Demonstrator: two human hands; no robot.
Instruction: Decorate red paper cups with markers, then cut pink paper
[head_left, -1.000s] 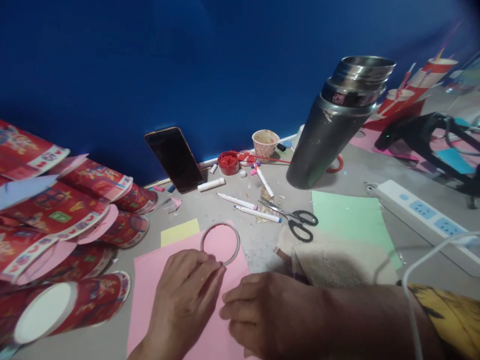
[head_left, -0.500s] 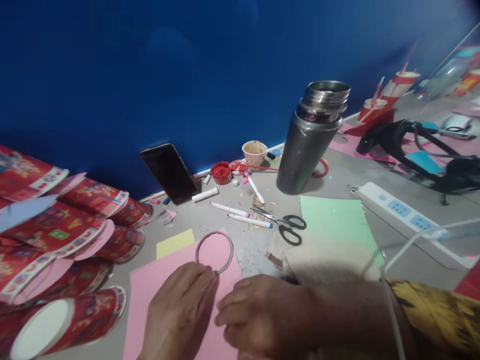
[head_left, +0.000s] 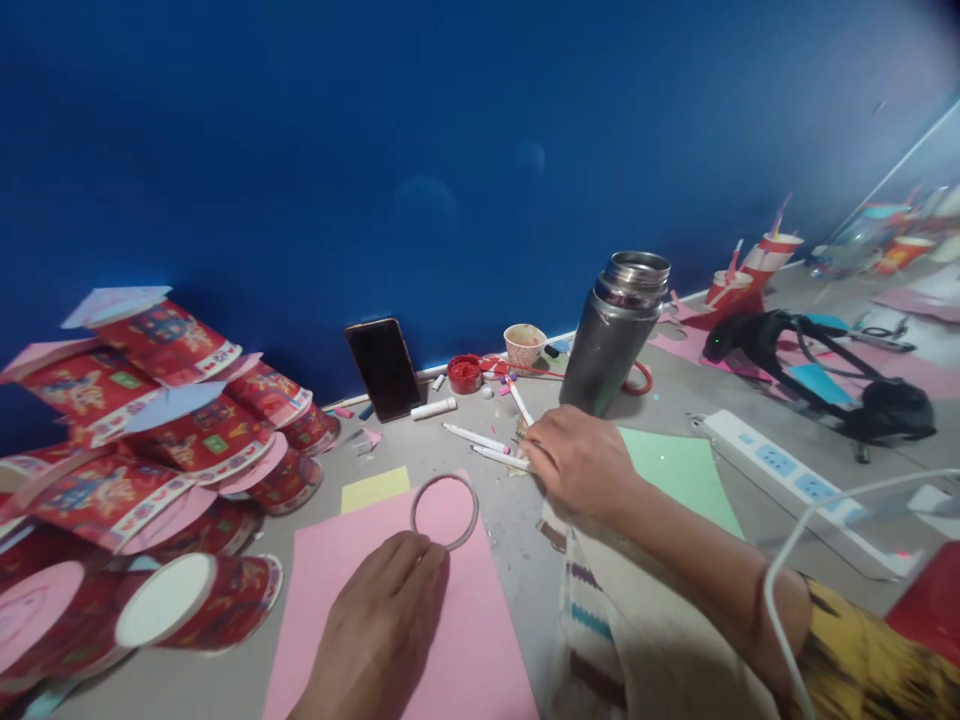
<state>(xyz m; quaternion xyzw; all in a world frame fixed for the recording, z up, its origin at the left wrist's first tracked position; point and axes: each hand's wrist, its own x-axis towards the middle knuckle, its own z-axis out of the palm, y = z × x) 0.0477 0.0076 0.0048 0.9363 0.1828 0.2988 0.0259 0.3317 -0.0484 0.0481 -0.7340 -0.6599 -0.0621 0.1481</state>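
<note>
A sheet of pink paper point(head_left: 480, 640) lies in front of me with a thin grey ring point(head_left: 475, 520) on its far part. My left hand point(head_left: 386, 620) rests on the sheet, its fingers pressed together against the ring's near edge. My right hand point(head_left: 577, 465) is over the spot where the scissors lay, fingers bent down together and hiding them. Two white markers, a pink-tipped marker point(head_left: 474, 438) and another marker point(head_left: 495, 457), lie by its fingertips; the end of the second one is under the fingers. What the right fingers grip is hidden.
Stacked red paper cups point(head_left: 195, 430) crowd the left. A phone point(head_left: 381, 370) leans on the blue wall. A dark steel flask point(head_left: 611, 345) stands behind my right hand. Green paper point(head_left: 675, 470), a power strip point(head_left: 780, 480) and a black headset point(head_left: 810, 370) lie to the right.
My right hand has moved forward and right, from the pink paper to over the scissors and markers. The left hand stays at the ring. The camera view has tilted up and shifted left.
</note>
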